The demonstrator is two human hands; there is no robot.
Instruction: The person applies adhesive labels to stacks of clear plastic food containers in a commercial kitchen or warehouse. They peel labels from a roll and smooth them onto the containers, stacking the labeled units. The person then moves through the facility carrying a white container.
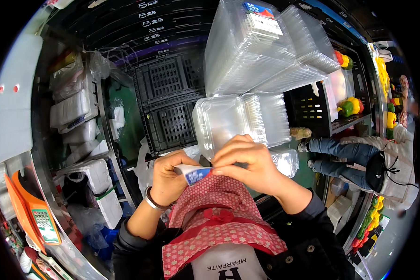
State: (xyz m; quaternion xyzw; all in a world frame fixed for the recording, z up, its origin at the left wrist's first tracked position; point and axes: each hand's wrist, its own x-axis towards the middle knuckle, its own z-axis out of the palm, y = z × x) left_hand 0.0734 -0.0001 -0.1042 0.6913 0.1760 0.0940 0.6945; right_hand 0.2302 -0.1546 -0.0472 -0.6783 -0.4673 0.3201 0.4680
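Note:
A small blue, red and white printed label point(198, 176) is held in front of my chest, its white left part curled up. My left hand point(168, 175), with a dark band and a silver bracelet at the wrist, grips the curled end. With thumb and fingertips, my right hand point(246, 162) pinches the label's red right end. Just beyond my hands lies a stack of clear plastic trays point(220, 117), partly covered by my right hand. A taller stack of clear trays point(231, 45) stands behind it, with similar printed labels point(264, 24) lying on top.
Black plastic crates point(168, 122) stand left of the trays. An orange scale point(38, 213) sits on the left-hand counter, near foam boxes point(106, 196). At right are a black crate point(309, 108), packed bell peppers point(351, 106) and a person in jeans point(346, 152).

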